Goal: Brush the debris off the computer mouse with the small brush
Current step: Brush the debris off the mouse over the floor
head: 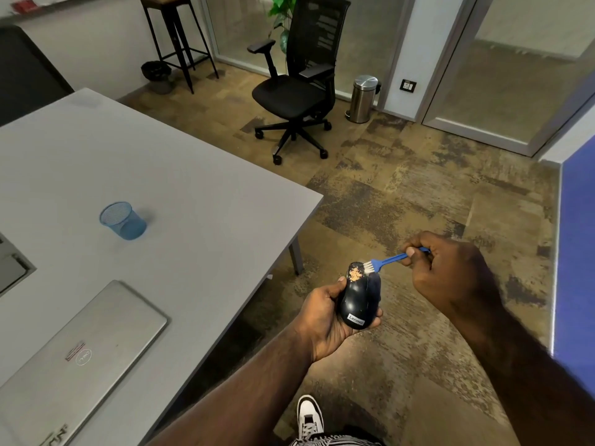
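Note:
My left hand [322, 320] holds a black computer mouse [359, 299] over the floor, to the right of the table. The mouse points away from me and has a white label near its back end. A patch of orange-tan debris [355, 273] lies on its front part. My right hand [450, 272] pinches the handle of a small blue brush [384, 261]. The brush's white bristles touch the front of the mouse, just right of the debris.
A grey table [180, 175] fills the left, carrying a blue mesh cup [124, 220] and a closed silver laptop [77, 352]. A black office chair [299, 88], a steel bin [363, 98] and a tall stool [177, 37] stand further back on the carpet.

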Demonstrator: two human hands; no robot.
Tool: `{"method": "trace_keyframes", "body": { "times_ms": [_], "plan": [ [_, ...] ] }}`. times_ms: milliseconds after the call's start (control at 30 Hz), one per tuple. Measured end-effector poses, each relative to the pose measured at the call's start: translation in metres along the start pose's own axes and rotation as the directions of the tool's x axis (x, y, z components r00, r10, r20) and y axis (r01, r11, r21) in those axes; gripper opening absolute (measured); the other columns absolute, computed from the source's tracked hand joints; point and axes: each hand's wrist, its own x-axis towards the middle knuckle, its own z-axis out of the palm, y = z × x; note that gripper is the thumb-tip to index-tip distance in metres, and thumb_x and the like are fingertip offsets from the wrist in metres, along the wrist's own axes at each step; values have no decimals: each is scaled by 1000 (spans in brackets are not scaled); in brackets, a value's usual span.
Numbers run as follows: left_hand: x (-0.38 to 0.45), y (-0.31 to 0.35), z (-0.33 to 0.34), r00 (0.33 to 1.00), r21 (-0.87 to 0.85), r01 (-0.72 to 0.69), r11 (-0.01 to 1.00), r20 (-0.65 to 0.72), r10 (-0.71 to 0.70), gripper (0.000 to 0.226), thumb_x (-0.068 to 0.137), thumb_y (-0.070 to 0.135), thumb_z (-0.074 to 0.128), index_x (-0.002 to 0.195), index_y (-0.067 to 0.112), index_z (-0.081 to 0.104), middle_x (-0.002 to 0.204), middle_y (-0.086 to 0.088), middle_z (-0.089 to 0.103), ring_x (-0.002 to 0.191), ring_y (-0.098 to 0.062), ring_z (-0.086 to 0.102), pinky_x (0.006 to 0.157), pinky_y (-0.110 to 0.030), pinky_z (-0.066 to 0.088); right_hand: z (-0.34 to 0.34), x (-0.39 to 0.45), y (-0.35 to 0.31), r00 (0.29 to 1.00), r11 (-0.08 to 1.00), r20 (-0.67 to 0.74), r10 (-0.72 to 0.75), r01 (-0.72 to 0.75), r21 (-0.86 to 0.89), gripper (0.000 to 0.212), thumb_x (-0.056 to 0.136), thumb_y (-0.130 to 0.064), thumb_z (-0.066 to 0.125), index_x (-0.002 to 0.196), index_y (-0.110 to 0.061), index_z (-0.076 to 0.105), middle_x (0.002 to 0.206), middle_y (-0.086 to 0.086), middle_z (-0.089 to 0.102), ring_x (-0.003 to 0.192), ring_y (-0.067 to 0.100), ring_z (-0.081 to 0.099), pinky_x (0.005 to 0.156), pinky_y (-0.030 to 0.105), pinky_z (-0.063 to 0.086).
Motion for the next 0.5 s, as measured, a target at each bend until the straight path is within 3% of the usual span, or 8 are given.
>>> {"method": "trace_keyframes", "body": {
  "times_ms": [100,167,233,333,433,500],
  "plan": [
    [-1,-2,-1,1000,16,4,1000,-3,-4,47,103,33,25,115,1,57,103,-24,64,87,-34,62,76,-39,56,-1,1,0,999,999,-35,30,-32,-39,10,88,-15,62,88,-20,70,54,-15,50,45,4,44,42,19,30],
    [-1,-2,-1,1000,14,-1,1000,-4,1,46,103,33,25,117,2,56,104,-24,63,88,-34,62,77,-40,56,-1,0,-1,1000,1000,-22,-3,3,20,11,87,-12,63,88,-19,71,58,-17,55,46,-1,45,43,17,29],
    [-1,-1,-1,1000,12,-5,1000,-1,5,45,103,33,25,120,2,54,105,-24,62,88,-35,62,76,-40,56,0,-1,-3,1000,999,6,-19,19,28,12,86,-12,63,88,-21,71,65,-13,64,48,1,49,44,18,35],
    [-1,-2,-1,1000,13,-2,1000,-8,2,45,103,33,27,117,1,56,104,-25,63,88,-35,62,75,-40,57,3,1,-2,999,996,5,51,-50,-71,13,88,-18,59,91,-21,71,66,-4,66,52,16,55,48,28,46],
    [-1,-3,-1,1000,11,-4,1000,-11,5,45,103,33,28,118,1,55,105,-26,62,89,-36,62,74,-40,58,0,1,-2,999,1000,-43,23,-23,7,12,87,-14,61,89,-20,71,56,-17,54,45,3,46,43,19,32],
    [0,-2,-1,1000,5,-5,1000,-21,6,45,103,33,28,122,2,53,107,-25,62,89,-35,62,74,-41,58,-1,-2,-4,999,997,-29,-26,28,75,13,86,-10,63,89,-19,71,59,-19,57,41,3,49,40,12,29]
  ]
}}
